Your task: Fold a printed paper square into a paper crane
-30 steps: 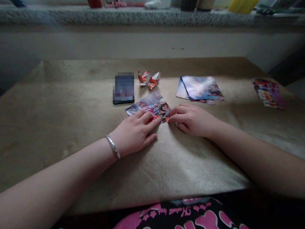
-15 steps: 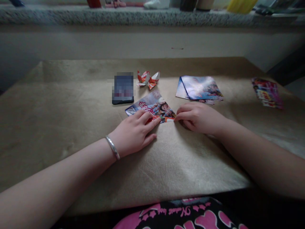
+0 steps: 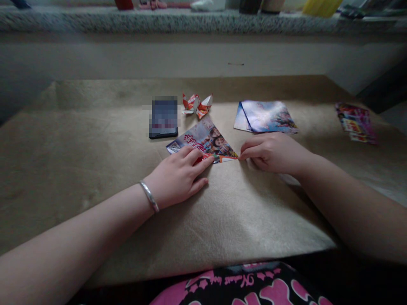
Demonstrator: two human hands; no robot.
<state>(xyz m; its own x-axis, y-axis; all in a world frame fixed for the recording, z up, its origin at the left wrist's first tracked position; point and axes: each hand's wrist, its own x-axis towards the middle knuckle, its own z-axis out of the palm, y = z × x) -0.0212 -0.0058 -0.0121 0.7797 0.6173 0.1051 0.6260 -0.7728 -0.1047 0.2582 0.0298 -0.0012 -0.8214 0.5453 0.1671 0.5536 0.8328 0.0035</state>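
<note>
A folded printed paper (image 3: 203, 142) lies in the middle of the tan cloth-covered table (image 3: 95, 140). My left hand (image 3: 178, 176), with a silver bangle on its wrist, lies flat with its fingers pressing the paper's near edge. My right hand (image 3: 273, 152) has its fingers curled, fingertips pressing the paper's right tip against the table. Behind the paper sit a small folded red-and-white paper figure (image 3: 197, 104) and a dark phone (image 3: 163, 117).
A stack of bluish printed sheets (image 3: 265, 116) lies just beyond my right hand. More colourful sheets (image 3: 356, 123) lie near the table's right edge. A stone ledge (image 3: 190, 21) with several objects runs along the back. My pink-patterned clothing (image 3: 241, 286) shows at the bottom.
My right hand has slid to the right along the paper's near edge to its right tip, baring more of the paper. My left hand has stayed in place.
</note>
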